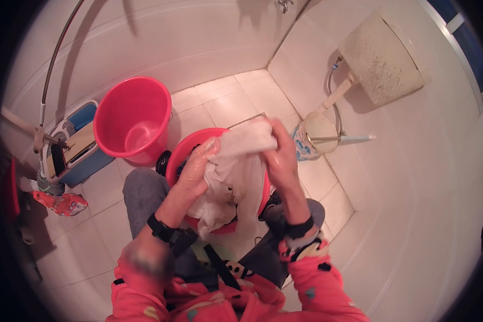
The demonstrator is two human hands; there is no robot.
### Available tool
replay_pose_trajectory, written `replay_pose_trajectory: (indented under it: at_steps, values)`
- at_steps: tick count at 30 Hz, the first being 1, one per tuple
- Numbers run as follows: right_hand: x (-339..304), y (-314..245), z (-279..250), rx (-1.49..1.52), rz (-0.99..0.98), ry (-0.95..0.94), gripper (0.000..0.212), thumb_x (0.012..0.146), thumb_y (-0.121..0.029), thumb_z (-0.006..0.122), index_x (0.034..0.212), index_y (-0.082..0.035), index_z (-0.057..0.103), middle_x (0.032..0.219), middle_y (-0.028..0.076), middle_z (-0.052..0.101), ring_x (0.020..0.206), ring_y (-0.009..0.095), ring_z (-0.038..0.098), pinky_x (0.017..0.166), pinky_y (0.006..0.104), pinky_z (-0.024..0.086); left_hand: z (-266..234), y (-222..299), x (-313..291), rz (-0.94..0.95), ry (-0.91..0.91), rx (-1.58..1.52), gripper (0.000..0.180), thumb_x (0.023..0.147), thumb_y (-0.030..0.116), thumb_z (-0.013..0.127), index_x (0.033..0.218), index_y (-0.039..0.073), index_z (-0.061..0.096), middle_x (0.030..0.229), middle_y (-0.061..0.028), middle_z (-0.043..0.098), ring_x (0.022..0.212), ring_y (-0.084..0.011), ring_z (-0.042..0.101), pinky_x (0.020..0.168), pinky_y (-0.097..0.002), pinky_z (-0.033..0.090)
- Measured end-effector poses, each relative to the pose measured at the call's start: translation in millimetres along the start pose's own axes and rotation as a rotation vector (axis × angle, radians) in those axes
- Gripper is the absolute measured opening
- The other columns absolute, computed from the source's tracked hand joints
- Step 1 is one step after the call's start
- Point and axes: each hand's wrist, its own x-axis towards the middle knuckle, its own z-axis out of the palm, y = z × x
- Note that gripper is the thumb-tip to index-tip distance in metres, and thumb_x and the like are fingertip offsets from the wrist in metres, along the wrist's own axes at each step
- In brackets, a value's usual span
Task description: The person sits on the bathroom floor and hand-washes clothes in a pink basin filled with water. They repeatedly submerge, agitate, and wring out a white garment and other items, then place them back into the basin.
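Between my two hands a white cloth garment (244, 140) is stretched, its upper edge folded over and the rest hanging down. My left hand (198, 169) grips its left end, fingers closed on the fabric. At the other end my right hand (280, 158) is wrapped round the cloth. Below hangs the wet-looking lower part, over a red basin (187, 150) that stands between my knees. Dark items show at the basin's left inside edge; the cloth hides most of its contents.
A taller red bucket (129, 115) stands beyond my left knee, beside a blue-and-grey mop bucket (86, 161). An orange-red plastic packet (61, 203) lies on the tiles. To the right are a patterned pail (308, 145) and a wall-mounted cistern (381, 61).
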Motion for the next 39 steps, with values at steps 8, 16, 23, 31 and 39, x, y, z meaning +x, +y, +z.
replay_pose_trajectory:
  at_steps: [8,16,23,31,39]
  values:
    - [63.8,-31.0,-18.0,-0.399,-0.240,-0.280,0.021,0.080,-0.001,0.055,0.100,0.002,0.061,0.096,0.001,0.059,0.091,0.009,0.054,0.081,0.0238,0.044,-14.9,36.7,10.6,0.107,-0.023,-0.049,0.038,0.096,0.029,0.052,0.126,0.005,0.051,0.118,-0.0081,0.062,0.103,-0.0185,0.062,0.090,-0.0349,0.052]
    - [3.4,65.5,-22.8,-0.141,0.226,0.025,0.043,0.083,-0.007,0.052,0.125,-0.003,0.044,0.106,0.015,0.059,0.102,0.020,0.055,0.085,0.0307,0.044,-34.6,-6.5,20.3,-0.014,0.132,0.115,0.030,0.095,0.027,0.056,0.117,0.006,0.058,0.111,-0.0047,0.064,0.099,-0.0162,0.062,0.084,-0.0306,0.051]
    - [-67.8,113.0,38.3,-0.680,-0.064,-0.067,0.033,0.082,-0.024,0.062,0.106,-0.004,0.051,0.075,0.020,0.060,0.073,0.038,0.061,0.061,0.0430,0.047,-75.8,-68.4,51.0,-0.276,0.252,-0.080,0.034,0.093,0.043,0.054,0.089,0.009,0.060,0.079,-0.0057,0.062,0.070,-0.0197,0.061,0.064,-0.0336,0.052]
    - [-57.4,146.2,30.1,-1.095,-0.102,0.099,0.018,0.084,-0.024,0.063,0.080,-0.007,0.055,0.064,0.013,0.058,0.056,0.031,0.058,0.047,0.0424,0.043,-57.6,-89.4,59.4,-0.427,0.155,-0.279,0.051,0.094,0.054,0.047,0.099,0.006,0.062,0.086,-0.0097,0.065,0.073,-0.0222,0.063,0.067,-0.0355,0.051]
    - [-31.7,180.4,8.3,-1.112,-0.146,0.210,0.014,0.084,-0.018,0.062,0.076,-0.009,0.056,0.070,0.012,0.060,0.066,0.029,0.058,0.046,0.0418,0.043,-43.3,-99.4,66.4,0.044,0.406,0.632,0.052,0.096,0.045,0.044,0.082,-0.001,0.064,0.072,-0.0058,0.061,0.062,-0.0149,0.055,0.059,-0.0334,0.045]
